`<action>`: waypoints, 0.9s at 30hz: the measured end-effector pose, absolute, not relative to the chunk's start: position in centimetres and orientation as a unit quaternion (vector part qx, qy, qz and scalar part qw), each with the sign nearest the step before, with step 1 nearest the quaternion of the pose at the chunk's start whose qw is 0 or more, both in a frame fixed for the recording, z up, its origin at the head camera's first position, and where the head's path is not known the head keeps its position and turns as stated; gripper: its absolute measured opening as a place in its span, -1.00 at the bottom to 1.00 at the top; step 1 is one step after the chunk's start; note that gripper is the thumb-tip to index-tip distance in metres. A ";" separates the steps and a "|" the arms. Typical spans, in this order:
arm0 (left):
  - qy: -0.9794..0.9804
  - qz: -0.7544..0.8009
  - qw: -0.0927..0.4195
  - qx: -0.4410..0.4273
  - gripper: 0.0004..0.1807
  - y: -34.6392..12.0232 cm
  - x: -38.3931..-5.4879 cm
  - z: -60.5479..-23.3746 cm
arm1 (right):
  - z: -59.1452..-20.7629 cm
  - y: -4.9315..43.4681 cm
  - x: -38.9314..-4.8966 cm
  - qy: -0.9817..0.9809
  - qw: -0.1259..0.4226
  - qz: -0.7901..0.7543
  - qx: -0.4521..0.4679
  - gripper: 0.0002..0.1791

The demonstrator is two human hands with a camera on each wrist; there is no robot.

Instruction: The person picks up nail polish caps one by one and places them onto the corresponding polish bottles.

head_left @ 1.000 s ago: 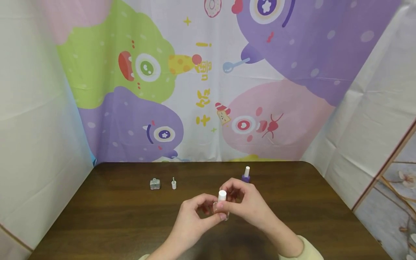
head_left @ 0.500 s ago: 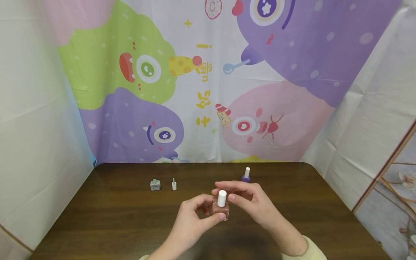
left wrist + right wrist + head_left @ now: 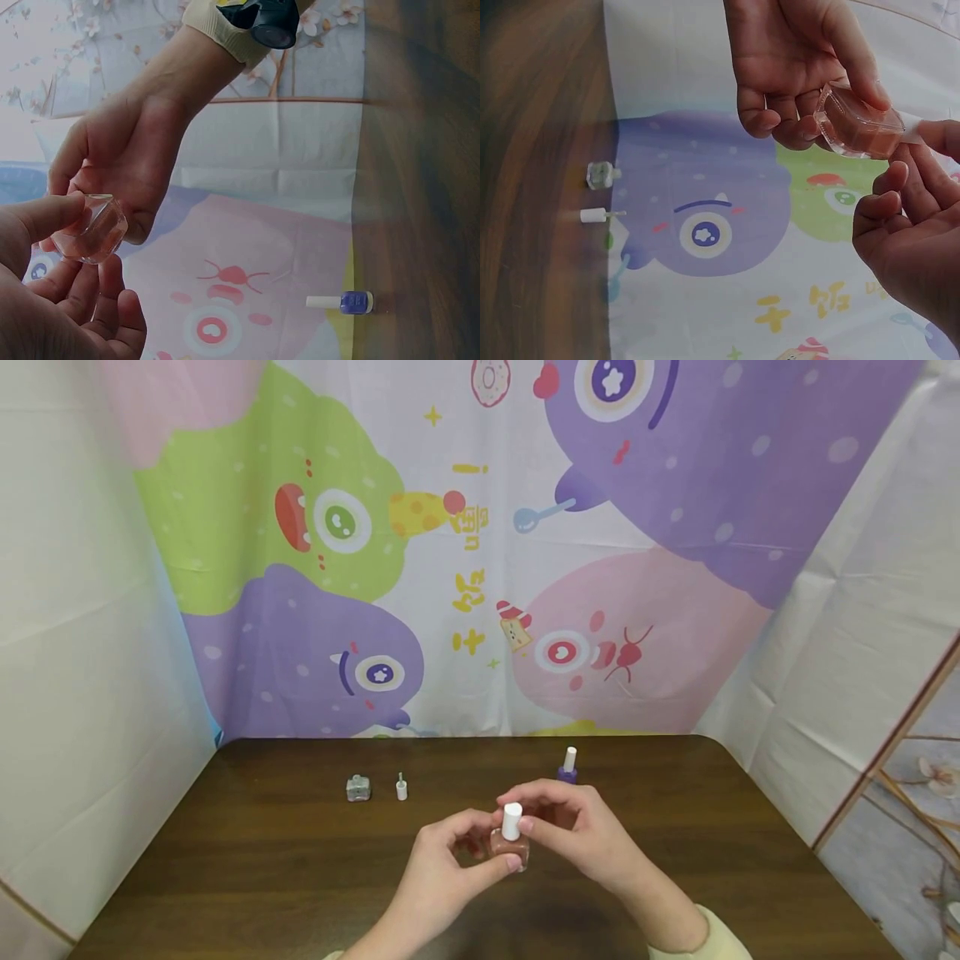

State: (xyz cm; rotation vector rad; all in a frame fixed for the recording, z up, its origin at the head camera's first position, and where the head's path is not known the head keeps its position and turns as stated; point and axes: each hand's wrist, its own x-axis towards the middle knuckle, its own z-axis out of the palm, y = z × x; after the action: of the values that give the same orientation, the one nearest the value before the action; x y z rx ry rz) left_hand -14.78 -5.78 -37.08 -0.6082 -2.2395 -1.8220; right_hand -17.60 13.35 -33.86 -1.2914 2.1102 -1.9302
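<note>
My left hand grips a glass nail polish bottle of brownish-pink polish between thumb and fingers, above the table. Its tall white cap points up in the head view. With thumb and fingertips my right hand pinches that cap from the right side. In the right wrist view the cap's white side shows partly between the right thumb and fingers. The clear glass base of the bottle faces the left wrist camera, which hides the cap.
On the dark wooden table, a glittery silver bottle stands uncapped at the back left, beside its white brush cap, brush upward. A purple nail polish bottle with white cap stands behind my right hand. A cartoon-printed curtain hangs behind.
My right hand loosened from the cap, its fingers spreading, and has come back to pinch it again. The left hand holds the bottle in nearly the same spot.
</note>
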 end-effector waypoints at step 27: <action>-0.765 -0.603 0.095 -0.205 -0.75 -5.5 -14.8 -37.2 | -34.2 13.1 -17.7 0.696 -0.021 -0.617 -0.367 -0.75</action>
State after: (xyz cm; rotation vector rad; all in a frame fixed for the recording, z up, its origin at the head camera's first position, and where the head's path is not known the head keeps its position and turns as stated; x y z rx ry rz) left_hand -14.77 -5.54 -37.19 -0.6080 -2.2680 -1.7883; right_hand -17.67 13.10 -34.23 -1.1689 2.2162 -1.9655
